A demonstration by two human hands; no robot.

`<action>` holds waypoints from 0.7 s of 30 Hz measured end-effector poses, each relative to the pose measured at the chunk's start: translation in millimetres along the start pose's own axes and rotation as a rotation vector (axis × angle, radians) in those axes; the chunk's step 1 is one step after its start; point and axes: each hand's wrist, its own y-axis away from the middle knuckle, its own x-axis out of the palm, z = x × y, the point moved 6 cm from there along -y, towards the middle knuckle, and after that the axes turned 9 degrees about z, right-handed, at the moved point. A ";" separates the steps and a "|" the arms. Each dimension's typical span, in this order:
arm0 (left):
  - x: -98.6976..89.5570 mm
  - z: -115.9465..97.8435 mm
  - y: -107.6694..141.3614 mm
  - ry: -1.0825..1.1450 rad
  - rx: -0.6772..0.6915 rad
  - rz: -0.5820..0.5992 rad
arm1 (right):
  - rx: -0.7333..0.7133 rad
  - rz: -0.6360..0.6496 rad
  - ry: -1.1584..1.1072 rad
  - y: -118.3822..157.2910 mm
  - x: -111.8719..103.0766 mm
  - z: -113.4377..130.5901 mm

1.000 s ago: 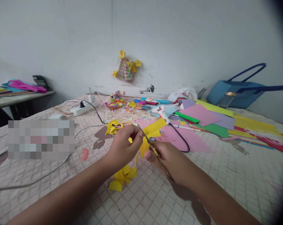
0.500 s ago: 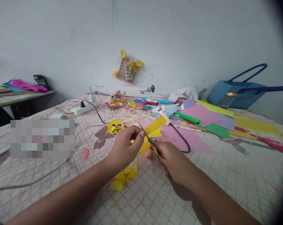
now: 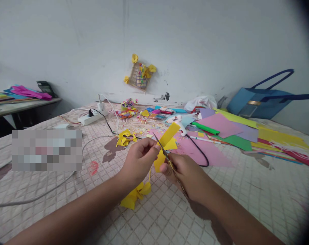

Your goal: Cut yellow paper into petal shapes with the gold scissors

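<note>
My left hand (image 3: pixel 141 158) pinches a strip of yellow paper (image 3: pixel 169 133) that sticks out up and to the right. Closed around a pair of scissors (image 3: pixel 171 163), my right hand (image 3: pixel 185 170) holds the blades against the strip, close to my left fingertips. More yellow paper shows behind and below the blades; my hands partly hide it. Under my left wrist lies a yellow paper flower (image 3: pixel 136 195) with several petals. Yellow paper offcuts (image 3: pixel 125 137) rest on the cloth just beyond my left hand.
A white glue gun (image 3: pixel 178 124) with a black cord lies beyond my hands on pink paper (image 3: pixel 207 153). Coloured sheets (image 3: pixel 223 126) spread to the right before a blue bag (image 3: pixel 256 102). At left stand a power strip (image 3: pixel 91 117) and a grey cable (image 3: pixel 42 196).
The yellow strip has tilted more upright between the scissor blades and my left fingers. Both hands have stayed nearly in place.
</note>
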 end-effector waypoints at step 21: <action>-0.2 2.1 1.6 0.045 0.009 0.060 | 0.028 -0.009 0.012 -1.1 0.6 -3.8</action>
